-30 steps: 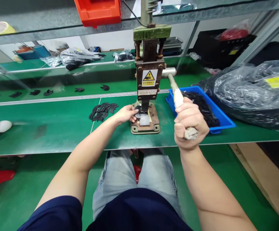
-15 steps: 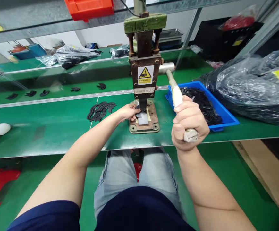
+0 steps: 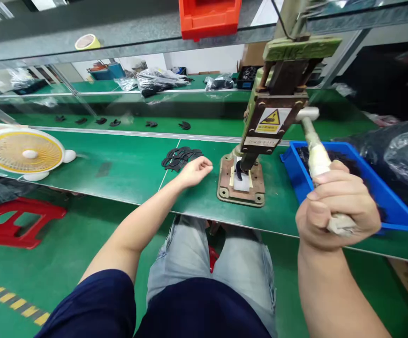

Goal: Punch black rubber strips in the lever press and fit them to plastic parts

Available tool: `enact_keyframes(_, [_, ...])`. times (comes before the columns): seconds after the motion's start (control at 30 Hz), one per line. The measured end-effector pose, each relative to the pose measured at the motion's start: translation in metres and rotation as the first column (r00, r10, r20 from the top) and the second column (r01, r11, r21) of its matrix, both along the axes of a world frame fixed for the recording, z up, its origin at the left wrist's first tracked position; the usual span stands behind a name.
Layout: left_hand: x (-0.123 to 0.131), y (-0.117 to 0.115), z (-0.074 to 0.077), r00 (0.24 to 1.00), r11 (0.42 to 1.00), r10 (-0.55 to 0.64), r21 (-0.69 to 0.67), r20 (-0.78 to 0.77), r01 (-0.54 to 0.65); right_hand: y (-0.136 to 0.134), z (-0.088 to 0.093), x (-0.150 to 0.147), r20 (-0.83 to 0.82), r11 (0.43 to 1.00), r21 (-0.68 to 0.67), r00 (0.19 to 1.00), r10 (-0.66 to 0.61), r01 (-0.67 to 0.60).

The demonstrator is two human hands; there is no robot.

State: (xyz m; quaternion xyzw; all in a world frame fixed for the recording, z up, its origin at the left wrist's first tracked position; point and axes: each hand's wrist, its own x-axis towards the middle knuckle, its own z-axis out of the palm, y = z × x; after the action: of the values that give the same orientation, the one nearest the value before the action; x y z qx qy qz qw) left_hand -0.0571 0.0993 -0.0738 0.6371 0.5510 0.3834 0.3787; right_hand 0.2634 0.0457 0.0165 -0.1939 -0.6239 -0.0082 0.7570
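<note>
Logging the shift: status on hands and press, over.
Left hand open beside black parts pile. Right hand shut on press lever. One black part under ram. Nothing blocking.

Left arm bare, stretched forward with a slight elbow bend; left hand [image 3: 195,170] palm down, fingers loosely curled, nothing visible in it. Right arm bare and raised in front, right hand [image 3: 337,204] clenched in a tight fist, knuckles outward, thumb on top.
</note>
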Motion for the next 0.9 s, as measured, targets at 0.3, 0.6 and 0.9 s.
enact_keyframes(0.3, [-0.147,-0.037,-0.023,0.588,0.979,0.18,0.199,-0.789,-0.033,-0.002,-0.001,-0.001,-0.044,1.0,-0.023,0.999,-0.004,0.003])
enact_keyframes(0.6, [-0.127,-0.054,-0.011,0.681,0.984,0.044,0.151,-0.731,0.099,0.0,-0.001,0.002,0.0,1.0,-0.009,1.0,0.009,-0.009])
enact_keyframes(0.9, [-0.115,-0.042,0.001,0.648,0.965,-0.253,-0.143,-0.718,0.218,-0.002,0.0,0.002,0.023,1.0,-0.013,0.999,0.022,-0.021])
